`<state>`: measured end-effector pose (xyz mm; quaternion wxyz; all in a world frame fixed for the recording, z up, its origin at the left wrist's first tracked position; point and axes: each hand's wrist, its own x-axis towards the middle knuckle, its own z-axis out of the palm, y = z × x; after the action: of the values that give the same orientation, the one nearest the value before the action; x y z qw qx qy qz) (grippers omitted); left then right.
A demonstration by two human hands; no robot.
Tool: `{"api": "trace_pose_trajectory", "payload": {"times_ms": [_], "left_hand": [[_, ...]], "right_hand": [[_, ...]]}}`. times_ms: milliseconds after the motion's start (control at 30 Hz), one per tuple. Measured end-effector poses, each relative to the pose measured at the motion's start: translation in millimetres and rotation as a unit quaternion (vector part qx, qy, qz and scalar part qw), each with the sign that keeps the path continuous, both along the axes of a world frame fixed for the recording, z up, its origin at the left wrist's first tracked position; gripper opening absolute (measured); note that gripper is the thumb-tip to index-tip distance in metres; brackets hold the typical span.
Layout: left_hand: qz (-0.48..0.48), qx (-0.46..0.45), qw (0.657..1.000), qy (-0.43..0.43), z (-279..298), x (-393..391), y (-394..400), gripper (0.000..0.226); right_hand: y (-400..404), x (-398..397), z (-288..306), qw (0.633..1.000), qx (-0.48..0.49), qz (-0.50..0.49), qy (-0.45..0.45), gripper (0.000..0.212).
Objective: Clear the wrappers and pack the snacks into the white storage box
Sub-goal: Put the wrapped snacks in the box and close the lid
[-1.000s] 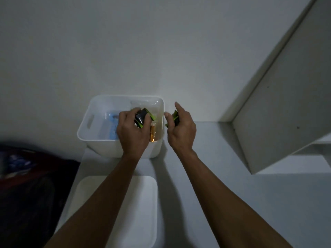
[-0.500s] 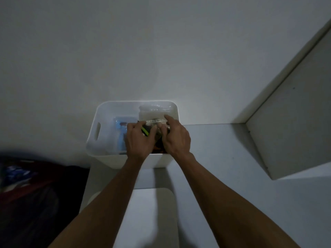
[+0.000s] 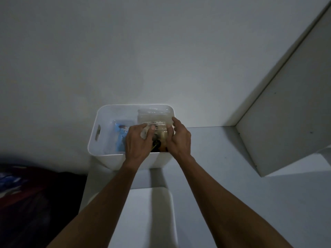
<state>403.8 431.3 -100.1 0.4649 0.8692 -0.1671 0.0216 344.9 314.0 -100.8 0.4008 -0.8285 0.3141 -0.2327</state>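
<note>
At the desk's back edge, inside the white box, left hand & right hand pinch a clear packet: prob. light, crinkly, slippery; best held by its edges.

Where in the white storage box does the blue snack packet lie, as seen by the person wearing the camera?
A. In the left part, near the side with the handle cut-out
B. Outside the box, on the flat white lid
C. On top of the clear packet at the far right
A: the blue snack packet lies inside the white storage box, left of both hands, beside the wall with the handle cut-out.
</note>
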Motion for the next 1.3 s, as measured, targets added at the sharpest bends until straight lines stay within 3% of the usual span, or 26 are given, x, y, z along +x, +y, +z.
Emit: {"api": "trace_pose_trajectory", "payload": {"times_ms": [333, 533, 600, 867, 1100, 1300], "left_hand": [[0.044, -0.042, 0.998, -0.027, 20, -75, 50, 0.04], [0.084, -0.035, 0.996, -0.025, -16, -149, 115, 0.038], [0.088, 0.006, 0.996, -0.033, -34, -170, 142, 0.037], [0.123, 0.122, 0.976, 0.133, -99, -203, 232, 0.05], [0.106, 0.2, 0.952, 0.204, -139, -177, 266, 0.071], [0.091, 0.23, 0.938, 0.241, -154, -163, 268, 0.082]], "right_hand": [[23, -78, 16, 0.999, 0.021, 0.014, -0.025, 0.042], [59, -149, -28, 0.997, 0.073, 0.017, 0.024, 0.044], [76, -174, -48, 0.995, 0.083, 0.021, 0.053, 0.044], [129, -234, -106, 0.979, 0.119, 0.012, 0.165, 0.049], [153, -225, -138, 0.963, 0.141, -0.043, 0.227, 0.059], [168, -225, -153, 0.949, 0.192, -0.125, 0.216, 0.061]]}}
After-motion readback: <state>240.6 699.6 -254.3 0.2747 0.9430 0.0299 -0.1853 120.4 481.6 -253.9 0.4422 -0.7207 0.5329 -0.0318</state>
